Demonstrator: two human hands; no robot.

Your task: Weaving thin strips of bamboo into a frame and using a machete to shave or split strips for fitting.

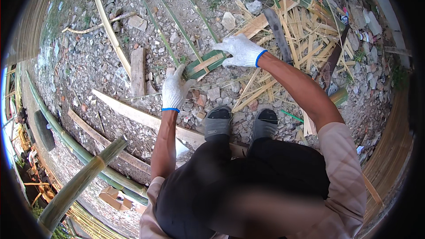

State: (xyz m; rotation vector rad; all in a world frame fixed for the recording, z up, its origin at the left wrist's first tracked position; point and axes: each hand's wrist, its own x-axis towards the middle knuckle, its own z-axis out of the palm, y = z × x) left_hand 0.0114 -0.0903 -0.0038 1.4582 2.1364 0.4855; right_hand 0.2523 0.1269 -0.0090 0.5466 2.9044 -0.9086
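Right now I am pressing down on a split green bamboo piece (204, 64) lying on the gravel ground (88, 57) just ahead of my grey sandals (241, 124). My right hand (241, 51), gloved in white, is spreading its fingers flat over the piece's far end, gripping nothing. My left hand (175, 89) is reaching beside the near end, fingers loosely open, empty. A dark machete (278, 31) is lying among pale bamboo splinters (305, 40) to the right. A wooden plank (146, 119) is crossing behind my left wrist.
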